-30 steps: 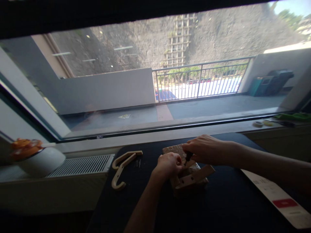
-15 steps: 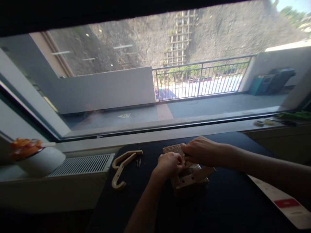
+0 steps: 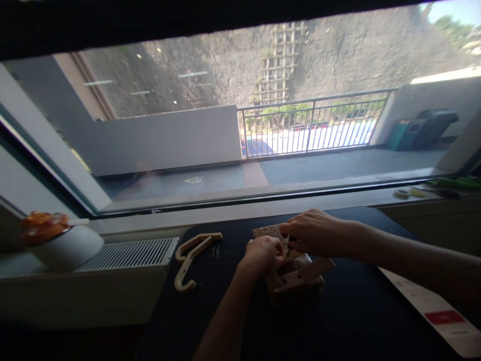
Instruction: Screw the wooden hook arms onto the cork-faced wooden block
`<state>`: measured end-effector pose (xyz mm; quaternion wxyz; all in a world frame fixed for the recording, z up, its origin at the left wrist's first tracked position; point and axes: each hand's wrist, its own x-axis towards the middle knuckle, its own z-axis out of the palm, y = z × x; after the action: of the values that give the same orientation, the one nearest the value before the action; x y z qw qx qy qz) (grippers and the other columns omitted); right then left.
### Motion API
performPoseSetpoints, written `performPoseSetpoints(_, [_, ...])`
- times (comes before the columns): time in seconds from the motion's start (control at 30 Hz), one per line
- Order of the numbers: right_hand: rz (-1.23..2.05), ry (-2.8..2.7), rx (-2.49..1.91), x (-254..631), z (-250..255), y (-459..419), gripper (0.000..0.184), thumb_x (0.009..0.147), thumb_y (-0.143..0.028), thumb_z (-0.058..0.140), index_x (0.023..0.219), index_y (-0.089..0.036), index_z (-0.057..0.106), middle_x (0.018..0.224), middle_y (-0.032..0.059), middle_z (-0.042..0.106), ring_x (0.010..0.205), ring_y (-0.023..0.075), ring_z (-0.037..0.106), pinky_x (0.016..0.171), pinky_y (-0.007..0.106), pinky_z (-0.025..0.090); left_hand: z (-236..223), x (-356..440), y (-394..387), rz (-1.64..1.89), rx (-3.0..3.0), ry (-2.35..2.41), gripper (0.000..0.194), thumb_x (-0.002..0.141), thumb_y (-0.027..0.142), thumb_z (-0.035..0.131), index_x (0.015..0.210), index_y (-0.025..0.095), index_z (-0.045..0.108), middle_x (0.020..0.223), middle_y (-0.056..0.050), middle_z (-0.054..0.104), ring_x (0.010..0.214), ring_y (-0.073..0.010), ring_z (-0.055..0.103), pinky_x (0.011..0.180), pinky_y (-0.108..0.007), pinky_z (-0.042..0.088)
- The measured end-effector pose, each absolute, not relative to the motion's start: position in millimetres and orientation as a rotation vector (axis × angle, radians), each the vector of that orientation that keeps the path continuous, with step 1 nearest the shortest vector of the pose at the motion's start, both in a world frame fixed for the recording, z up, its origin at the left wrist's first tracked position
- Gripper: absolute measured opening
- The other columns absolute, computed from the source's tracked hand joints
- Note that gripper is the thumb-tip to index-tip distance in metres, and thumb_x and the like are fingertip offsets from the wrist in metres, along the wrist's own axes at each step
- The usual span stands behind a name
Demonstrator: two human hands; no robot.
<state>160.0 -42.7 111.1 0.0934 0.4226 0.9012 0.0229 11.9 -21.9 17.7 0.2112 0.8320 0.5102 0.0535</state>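
My left hand [image 3: 261, 255] is closed, its fingers curled at a pale wooden piece [image 3: 306, 275] that has dark holes in it. That piece lies over a brown block in shiny wrap [image 3: 267, 231]. Above it my right hand [image 3: 315, 233] is also closed, pinching a small dark tool [image 3: 290, 244] that points down between the hands. The tool's tip and most of its grip are hidden by fingers. Left of both hands, two hook-shaped wooden pieces [image 3: 184, 273] lie on the dark table, with several thin metal screws [image 3: 214, 252] beside them.
The dark table [image 3: 210, 321] stands against a window sill [image 3: 150, 223]. A white pot with an orange top [image 3: 69, 248] sits at the left by a vent grille [image 3: 130, 255]. A printed board [image 3: 432, 311] lies at the right, and rolls of tape [image 3: 402, 193] rest on the sill.
The view has shifted slightly. My right hand has turned a little, and more of the dark tool shows under its fingers. My left hand stays at the wooden piece.
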Motion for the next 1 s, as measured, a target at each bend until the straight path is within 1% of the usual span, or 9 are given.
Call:
performPoseSetpoints(0.07, [0.004,2.709,1.158,162,111,-44,0.013,0.082,-0.015,0.052,0.087,-0.018,0.063,0.079,0.0043,0.068,0.068,0.0186,0.064,0.051,0.025,0.031,18,12,-22,0.132,2.307,1.432,0.02,0.072,0.037,0.06,0.088,0.027,0.068,0.088,0.0,0.071,0.081,-0.0182,0.065,0.072,-0.026,0.046])
performPoseSetpoints(0.13, [-0.008,2.692,1.089,163,110,-45,0.016,0.078,-0.008,0.053,0.087,-0.018,0.063,0.082,0.0047,0.069,0.073,0.0195,0.065,0.052,0.026,0.031,18,12,-21,0.128,2.306,1.438,0.021,0.072,0.038,0.06,0.087,0.026,0.068,0.087,0.0,0.071,0.08,-0.0187,0.065,0.071,-0.026,0.046])
performPoseSetpoints(0.2, [-0.003,2.657,1.08,165,107,-45,0.018,0.076,-0.005,0.054,0.088,-0.015,0.063,0.081,0.0052,0.069,0.074,0.0208,0.066,0.052,0.026,0.031,19,12,-21,0.129,2.304,1.432,0.022,0.072,0.038,0.059,0.087,0.026,0.068,0.088,0.0,0.071,0.08,-0.0186,0.065,0.07,-0.026,0.046])
performPoseSetpoints(0.4, [-0.048,2.707,1.157,170,103,-41,0.011,0.084,-0.016,0.052,0.089,-0.014,0.061,0.077,0.0062,0.069,0.073,0.0218,0.066,0.053,0.027,0.033,20,12,-22,0.134,2.297,1.421,0.021,0.072,0.038,0.059,0.087,0.026,0.068,0.092,0.0,0.07,0.082,-0.0178,0.064,0.069,-0.024,0.046])
performPoseSetpoints(0.6, [-0.003,2.599,1.334,163,100,-41,0.019,0.088,-0.027,0.051,0.09,-0.011,0.062,0.078,0.0102,0.07,0.07,0.0225,0.066,0.051,0.027,0.032,17,12,-22,0.153,2.317,1.419,0.021,0.073,0.038,0.058,0.086,0.026,0.068,0.087,0.001,0.07,0.079,-0.0179,0.064,0.073,-0.027,0.046])
performPoseSetpoints(0.73, [0.108,2.605,1.348,159,101,-43,0.02,0.088,-0.026,0.049,0.09,-0.011,0.062,0.076,0.0102,0.07,0.07,0.0228,0.066,0.05,0.027,0.03,18,12,-23,0.164,2.321,1.421,0.021,0.073,0.039,0.057,0.086,0.026,0.068,0.085,0.001,0.071,0.078,-0.0181,0.064,0.072,-0.027,0.046])
performPoseSetpoints(0.83, [0.115,2.64,1.3,162,106,-43,0.019,0.086,-0.028,0.051,0.09,-0.014,0.061,0.072,0.0072,0.069,0.065,0.0221,0.065,0.049,0.027,0.027,20,12,-24,0.154,2.301,1.433,0.023,0.072,0.04,0.058,0.086,0.026,0.068,0.087,0.0,0.071,0.078,-0.0185,0.064,0.071,-0.027,0.046])
performPoseSetpoints(0.93, [0.064,2.673,1.237,165,111,-45,0.011,0.081,-0.02,0.054,0.089,-0.017,0.061,0.072,0.0039,0.067,0.063,0.0191,0.064,0.048,0.026,0.026,20,12,-23,0.143,2.292,1.422,0.023,0.071,0.039,0.058,0.088,0.026,0.068,0.089,0.0,0.071,0.08,-0.0187,0.064,0.071,-0.027,0.045])
performPoseSetpoints(1.0, [0.037,2.709,1.19,166,112,-46,0.011,0.08,-0.013,0.054,0.087,-0.018,0.061,0.075,0.0028,0.067,0.065,0.0176,0.063,0.049,0.025,0.027,20,12,-23,0.137,2.294,1.414,0.022,0.072,0.037,0.057,0.087,0.026,0.068,0.089,0.0,0.071,0.08,-0.0187,0.064,0.071,-0.027,0.045])
